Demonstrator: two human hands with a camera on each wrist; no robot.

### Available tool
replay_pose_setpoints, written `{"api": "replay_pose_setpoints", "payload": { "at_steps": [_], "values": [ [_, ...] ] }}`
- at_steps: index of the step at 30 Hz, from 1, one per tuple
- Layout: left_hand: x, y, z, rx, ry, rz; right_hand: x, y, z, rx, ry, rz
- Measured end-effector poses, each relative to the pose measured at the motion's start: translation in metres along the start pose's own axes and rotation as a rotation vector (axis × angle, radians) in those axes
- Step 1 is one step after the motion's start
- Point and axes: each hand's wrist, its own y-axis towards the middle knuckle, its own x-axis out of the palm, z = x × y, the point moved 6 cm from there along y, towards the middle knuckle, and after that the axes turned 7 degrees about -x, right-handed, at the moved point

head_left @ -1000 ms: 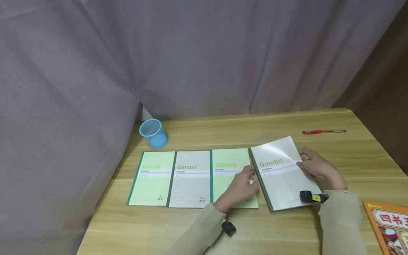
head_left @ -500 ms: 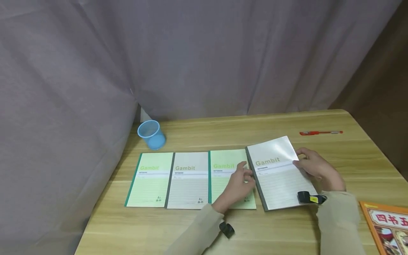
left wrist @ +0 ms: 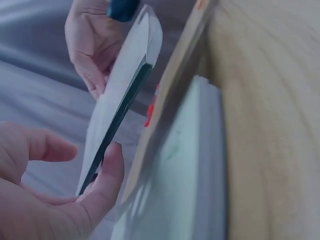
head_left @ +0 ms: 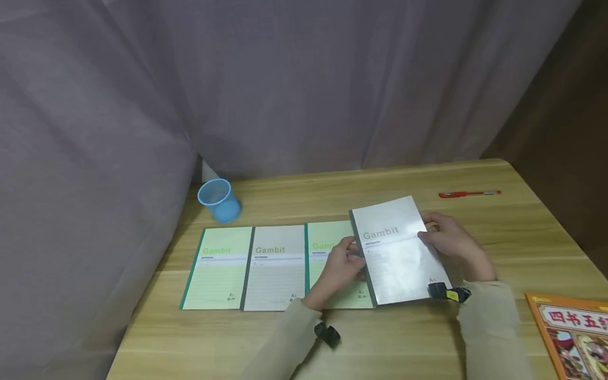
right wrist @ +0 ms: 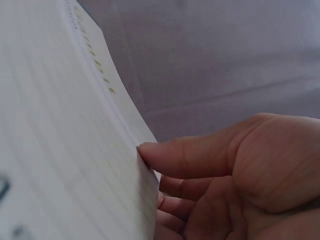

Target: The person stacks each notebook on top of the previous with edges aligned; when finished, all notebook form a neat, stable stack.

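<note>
A grey-white notebook [head_left: 394,264] with a dark spine is held tilted above the table, overlapping the right side of a green notebook [head_left: 328,230] in the head view. My right hand [head_left: 453,244] pinches its right edge; in the right wrist view the thumb [right wrist: 185,155] lies on the cover and the other fingers curl behind. At the dark spine is my left hand [head_left: 337,272]. The left wrist view shows one finger [left wrist: 111,162] right at the spine and the thumb spread away from it. Further left lie another grey-white notebook [head_left: 277,272] and a green notebook [head_left: 216,274], side by side.
A blue cup [head_left: 220,200] stands at the back left of the wooden table [head_left: 389,343]. Toward the back right lies a red pen [head_left: 469,194]. An orange-covered book [head_left: 570,322] is at the right front. Grey curtain [head_left: 285,84] hangs behind.
The held notebook has shifted left and up off the table, now overlapping the third notebook. Both hands moved along with it, the left fingers coming to its spine.
</note>
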Motion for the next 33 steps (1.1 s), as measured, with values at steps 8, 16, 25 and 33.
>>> {"api": "replay_pose_setpoints", "payload": {
  "at_steps": [8, 16, 25, 33],
  "values": [
    [-0.013, 0.003, 0.004, 0.009, -0.080, 0.014, 0.009, 0.000, -0.010, 0.056, 0.062, -0.024],
    [-0.029, 0.006, 0.007, -0.027, -0.194, 0.011, 0.013, 0.001, -0.023, -0.026, 0.062, -0.040],
    [-0.048, 0.005, 0.015, -0.024, -0.153, 0.033, 0.024, 0.006, -0.032, -0.060, 0.075, -0.036],
    [-0.059, 0.007, 0.015, -0.025, -0.135, 0.049, 0.031, 0.009, -0.040, -0.099, 0.115, -0.036]
  ]
}}
